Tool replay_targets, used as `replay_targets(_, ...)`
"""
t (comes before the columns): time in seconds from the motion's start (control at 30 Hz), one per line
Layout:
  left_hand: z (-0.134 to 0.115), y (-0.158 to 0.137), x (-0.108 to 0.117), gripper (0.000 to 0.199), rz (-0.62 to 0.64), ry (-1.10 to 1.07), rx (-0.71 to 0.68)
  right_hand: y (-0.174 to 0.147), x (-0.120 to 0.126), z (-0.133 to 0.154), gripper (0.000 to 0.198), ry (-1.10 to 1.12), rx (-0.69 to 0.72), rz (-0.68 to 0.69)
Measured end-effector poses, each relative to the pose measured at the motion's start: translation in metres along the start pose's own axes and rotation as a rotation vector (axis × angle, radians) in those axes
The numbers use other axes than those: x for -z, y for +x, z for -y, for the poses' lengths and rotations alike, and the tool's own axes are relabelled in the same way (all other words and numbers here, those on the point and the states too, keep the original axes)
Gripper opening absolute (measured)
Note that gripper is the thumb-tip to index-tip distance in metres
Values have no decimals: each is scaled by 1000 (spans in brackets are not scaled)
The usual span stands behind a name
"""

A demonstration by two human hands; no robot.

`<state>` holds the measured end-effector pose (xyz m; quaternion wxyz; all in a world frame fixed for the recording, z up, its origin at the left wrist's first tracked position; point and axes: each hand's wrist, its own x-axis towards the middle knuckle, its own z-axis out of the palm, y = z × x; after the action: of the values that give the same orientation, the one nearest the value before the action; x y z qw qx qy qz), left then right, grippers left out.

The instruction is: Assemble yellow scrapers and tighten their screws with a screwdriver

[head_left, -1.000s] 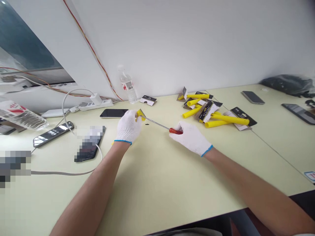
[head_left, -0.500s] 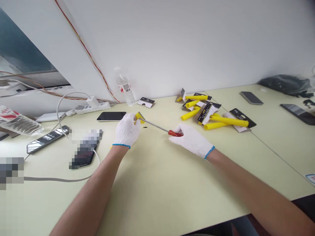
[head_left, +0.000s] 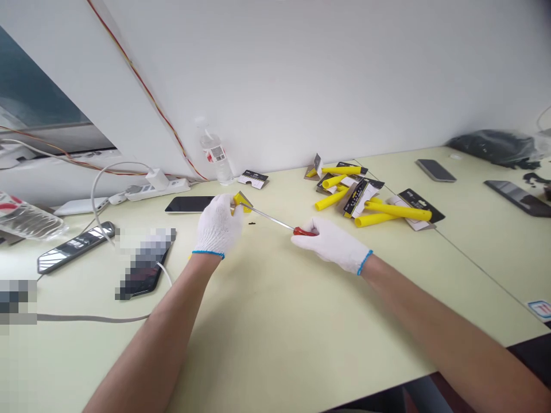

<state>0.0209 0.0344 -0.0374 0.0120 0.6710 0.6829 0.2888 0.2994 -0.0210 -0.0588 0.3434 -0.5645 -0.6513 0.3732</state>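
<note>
1. The left hand (head_left: pixel 216 225), in a white knit glove, has its fingers curled tight around a small yellow plastic piece (head_left: pixel 241 202), just right of the flat black phone (head_left: pixel 189 204).
2. The right hand (head_left: pixel 328 244), gloved alike, grips the red handle of a thin steel-shaft screwdriver (head_left: pixel 275 221); its tip meets the yellow piece.
3. Both hover over the pale yellow table (head_left: pixel 275 321).
4. Yellow plastic tubes on black cards (head_left: pixel 370 201) lie well right of the phone.

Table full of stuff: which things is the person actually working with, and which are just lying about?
In use:
left hand gripping yellow part
right hand gripping screwdriver

Lying about:
yellow tubes
phones
water bottle
power strip
</note>
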Motion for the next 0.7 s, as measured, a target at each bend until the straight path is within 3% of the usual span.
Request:
replay_targets(0.1, -1, -3, 1, 16, 1, -8, -1, -3, -3, 7, 45, -138, 195, -147)
replay_targets(0.17, -2, -5, 1, 17, -4, -8, 3, -4, -5, 9, 43, -179, 203, -159)
replay_targets(0.33, -3, -5, -2, 16, 7, -34, -6, -4, -2, 16, 45, -154, 6, 65)
replay_targets(0.5, -1, -2, -3, 12, 18, -38, 1, -2, 6, 21, 46, 196, -292, 461)
replay_targets(0.57, -1, -1, -3, 11, 18, -24, -3, -1, 5, 20, 40, 134, -291, 368)
replay_targets(0.7, -1, -3, -4, 11, 11, -20, -20, -3, -4, 15, 32, -371, 46, -76)
